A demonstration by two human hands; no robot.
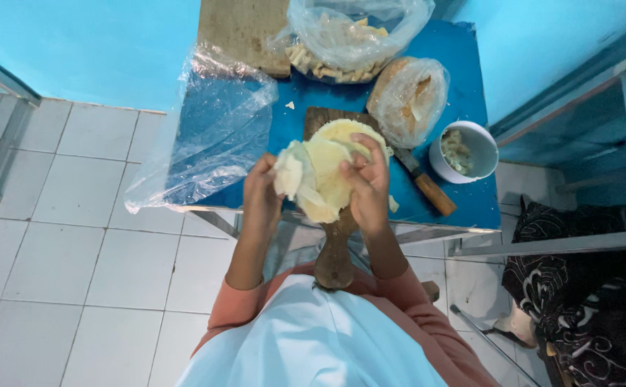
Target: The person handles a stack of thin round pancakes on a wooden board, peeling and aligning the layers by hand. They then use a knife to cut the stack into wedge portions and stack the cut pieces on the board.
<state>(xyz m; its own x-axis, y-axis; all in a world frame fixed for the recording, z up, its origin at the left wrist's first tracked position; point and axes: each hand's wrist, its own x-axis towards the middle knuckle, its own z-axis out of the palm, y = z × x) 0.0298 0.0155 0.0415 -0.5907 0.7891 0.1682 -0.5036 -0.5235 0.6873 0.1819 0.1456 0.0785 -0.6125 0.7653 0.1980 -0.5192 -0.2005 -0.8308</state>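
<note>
Nearest the lens, bottom centre: the person's torso in a pale apron over salmon sleeves. Floor of white square tiles (76,265) fills the left and lower frame; turquoise wall (84,43) across the top, grey metal frame at far left, a blue shelf rack (599,143) at right with dark patterned cloth below it. Blue tabletop (463,193) sits centre-top. On it: a clear empty plastic bag (213,136) hanging over the left edge, a bag of pale cut strips (349,39) at top centre, a smaller bag of brownish stuff (410,97) to its right, a wooden paddle board (334,251) with its handle pointing toward the person, a white bowl (465,152) right of centre, a wooden-handled knife (427,186) beside it. Left hand (261,197) and right hand (367,188) both curl around a stack of thin pale round sheets (324,168), held just above the board; left fingers pinch a folded-back sheet at the left edge.
</note>
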